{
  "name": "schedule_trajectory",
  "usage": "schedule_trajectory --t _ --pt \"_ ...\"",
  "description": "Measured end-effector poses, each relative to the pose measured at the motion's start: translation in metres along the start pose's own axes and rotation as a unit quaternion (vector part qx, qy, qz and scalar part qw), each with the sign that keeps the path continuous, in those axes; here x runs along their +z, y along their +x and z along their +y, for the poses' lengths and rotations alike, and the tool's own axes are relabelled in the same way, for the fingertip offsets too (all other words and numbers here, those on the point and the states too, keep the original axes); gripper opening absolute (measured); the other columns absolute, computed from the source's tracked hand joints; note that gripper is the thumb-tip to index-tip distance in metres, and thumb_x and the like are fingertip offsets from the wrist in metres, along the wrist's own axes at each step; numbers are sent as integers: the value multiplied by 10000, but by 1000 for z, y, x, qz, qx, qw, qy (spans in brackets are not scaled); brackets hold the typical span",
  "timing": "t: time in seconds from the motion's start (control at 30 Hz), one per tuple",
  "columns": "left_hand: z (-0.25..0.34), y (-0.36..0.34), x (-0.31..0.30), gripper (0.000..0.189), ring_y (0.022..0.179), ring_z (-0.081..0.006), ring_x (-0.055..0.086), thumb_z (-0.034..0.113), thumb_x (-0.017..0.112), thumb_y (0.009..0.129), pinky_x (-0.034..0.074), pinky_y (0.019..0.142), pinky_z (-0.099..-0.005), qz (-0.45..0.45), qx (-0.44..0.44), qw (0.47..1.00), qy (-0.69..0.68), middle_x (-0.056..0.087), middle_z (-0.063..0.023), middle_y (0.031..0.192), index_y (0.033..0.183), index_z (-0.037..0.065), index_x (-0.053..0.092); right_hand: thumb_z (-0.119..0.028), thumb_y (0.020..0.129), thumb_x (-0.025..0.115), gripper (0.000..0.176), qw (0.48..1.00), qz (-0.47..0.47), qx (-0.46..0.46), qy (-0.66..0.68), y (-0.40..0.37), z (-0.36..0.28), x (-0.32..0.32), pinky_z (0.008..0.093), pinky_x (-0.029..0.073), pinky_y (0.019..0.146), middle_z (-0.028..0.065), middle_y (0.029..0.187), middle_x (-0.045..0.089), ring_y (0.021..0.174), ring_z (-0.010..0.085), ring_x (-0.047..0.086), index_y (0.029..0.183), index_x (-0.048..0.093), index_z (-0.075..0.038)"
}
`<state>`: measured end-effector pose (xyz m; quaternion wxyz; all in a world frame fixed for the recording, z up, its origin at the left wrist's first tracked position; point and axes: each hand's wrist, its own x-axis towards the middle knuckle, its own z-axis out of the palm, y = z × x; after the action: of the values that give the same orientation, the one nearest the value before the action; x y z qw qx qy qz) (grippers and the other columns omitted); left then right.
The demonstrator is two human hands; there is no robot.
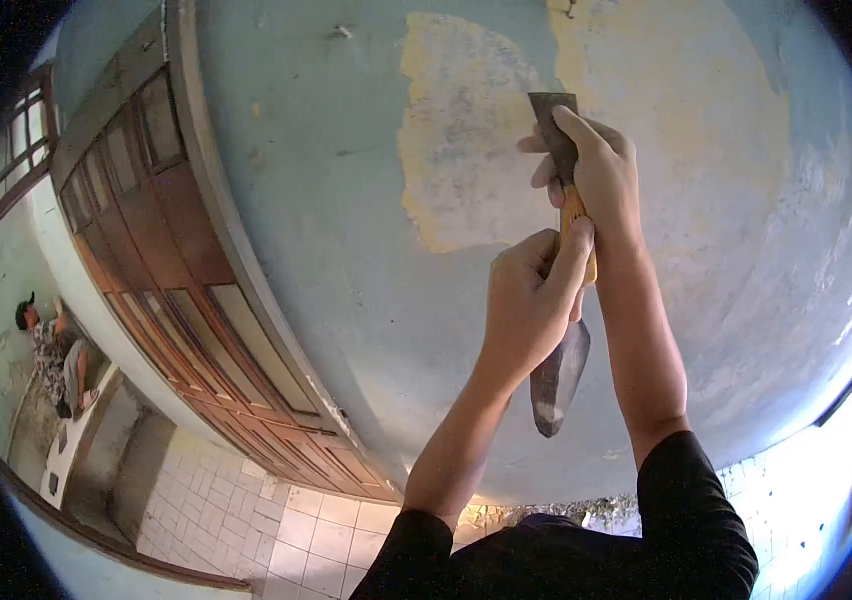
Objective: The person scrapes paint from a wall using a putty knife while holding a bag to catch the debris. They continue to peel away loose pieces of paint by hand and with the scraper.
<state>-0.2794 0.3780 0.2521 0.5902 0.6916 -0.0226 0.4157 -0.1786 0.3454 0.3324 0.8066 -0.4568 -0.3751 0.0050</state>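
In front of the wall, both my hands are raised and close together. The fingers of my right hand (601,170) close on a scraper, its dark flat blade (554,135) pointing up and its yellow handle (572,208) running down toward the other hand. My left hand (536,290) is curled in a fist, thumb against that yellow handle. Below the fist hangs the pointed grey blade of a trowel (561,380), pale residue near its tip; its handle is mostly hidden by the fingers.
The blue-green wall (316,200) ahead has scraped pale patches (466,140) with yellowish edges. At left stands a brown wooden door (176,240) with panes. Beyond it a person (56,355) crouches on a ledge by another wall. White floor tiles (321,530) and debris (611,512) lie below.
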Motion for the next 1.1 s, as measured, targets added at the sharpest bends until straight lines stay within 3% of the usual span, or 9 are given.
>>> schedule_trajectory --t 0.13,0.33,0.4,0.53,0.67,0.77,0.87,0.9,1.1 --pt "-2 -3 11 526 473 -64 435 404 581 1075 315 459 -265 -24 -6 999 -26 485 19 541 686 51 572 -193 1042 554 347 999 -14 -1 -44 -1 -2 -16 287 469 391 225 825 746 492 178 652 980 679 125" --pt "9 6 19 528 471 -62 438 404 573 1080 321 463 -265 -25 20 998 -53 499 19 545 681 58 568 -254 1034 592 344 998 -15 20 -61 10 -14 -17 263 394 357 147 751 721 422 124 539 928 711 50" --pt "-4 3 20 534 471 -61 439 422 579 1075 325 466 -266 -34 20 997 -64 506 17 550 687 56 577 -210 1029 586 345 997 -44 -10 -68 9 -5 -26 298 471 406 205 802 746 473 157 610 987 691 116" --pt "5 19 22 528 494 -59 443 419 582 1071 329 475 -261 14 14 998 -64 498 24 558 695 49 578 -207 1025 589 349 993 -73 -27 -89 26 -14 -17 296 473 415 201 798 747 479 156 607 997 691 125" --pt "13 15 17 566 496 -66 440 442 553 1081 324 478 -270 -17 25 998 -59 490 20 556 670 53 566 -205 1024 595 340 997 -47 -21 -53 25 -17 -12 296 474 411 204 793 745 470 159 603 992 707 114" --pt "9 16 20 587 497 -74 436 470 567 1065 320 483 -282 -10 3 998 -60 481 17 546 651 55 557 -264 1016 622 372 998 -33 -24 -40 19 -7 -12 286 411 430 129 667 676 449 132 498 911 728 76" --pt "26 31 17 614 495 -88 439 510 579 1045 322 491 -285 21 46 997 -52 481 1 536 642 49 547 -263 1018 626 351 995 -56 -53 -61 42 -26 1 274 404 419 129 693 694 463 124 518 919 732 56" --pt "31 32 16 616 495 -91 444 514 581 1043 326 491 -286 13 45 997 -62 481 -2 535 641 48 547 -189 1023 600 318 995 -60 -33 -65 45 -35 2 314 485 431 183 792 753 508 167 630 956 709 102" --pt "14 25 21 624 496 -93 459 526 600 1031 338 489 -287 23 39 998 -52 473 0 530 633 48 546 -251 1021 635 325 996 -61 -28 -53 32 -16 -7 284 430 443 132 762 727 492 125 540 965 732 55"
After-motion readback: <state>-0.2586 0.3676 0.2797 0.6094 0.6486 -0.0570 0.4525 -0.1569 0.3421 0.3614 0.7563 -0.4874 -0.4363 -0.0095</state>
